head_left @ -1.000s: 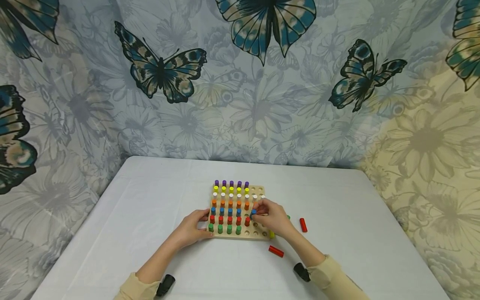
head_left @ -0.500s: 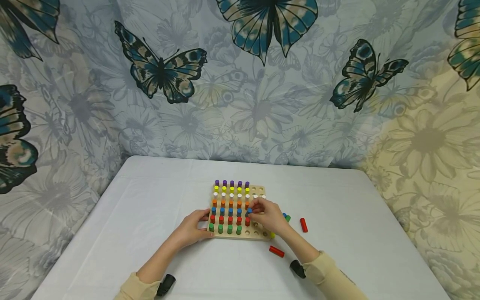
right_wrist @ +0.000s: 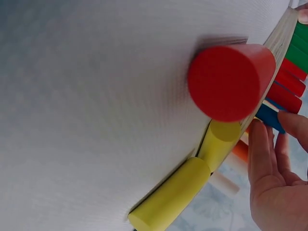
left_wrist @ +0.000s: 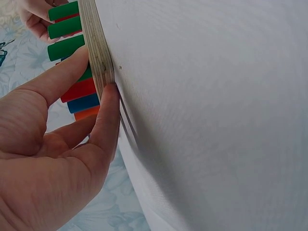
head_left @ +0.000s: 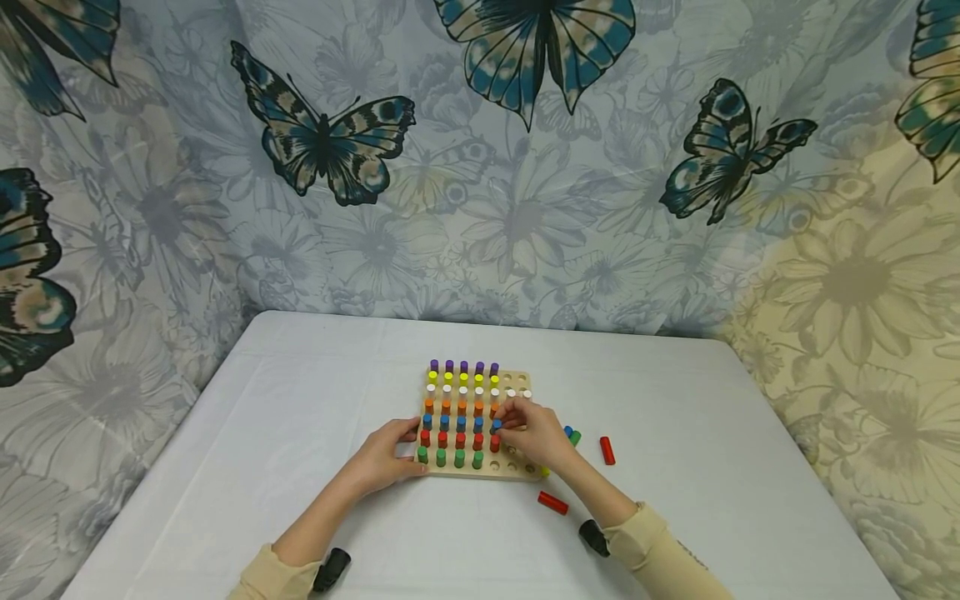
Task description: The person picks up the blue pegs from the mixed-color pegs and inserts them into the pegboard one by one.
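Observation:
A wooden pegboard (head_left: 516,379) stands on the white table with rows of purple, yellow, white, orange, blue, red and green pegs. My left hand (head_left: 384,460) grips the board's left side near its front corner; in the left wrist view the thumb (left_wrist: 72,72) and fingers lie along the edge. With thumb and fingers, my right hand (head_left: 542,435) pinches a blue peg (right_wrist: 270,118) upright at the right end of the blue row. Its lower end is hidden, so I cannot tell how deep it sits. The nearest red peg (head_left: 495,443) stands just in front.
Right of the board lie a red peg (head_left: 607,451), a green peg (head_left: 575,437) and a blue peg (head_left: 567,431). Another red peg (head_left: 552,502) lies in front. Yellow pegs (right_wrist: 171,192) lie along the board's right edge. Black wrist cameras (head_left: 332,570) hang under both wrists.
My right hand has moved slightly left with the blue peg, which has gone from tilted to upright at the blue row's end. The left hand stays on the board.

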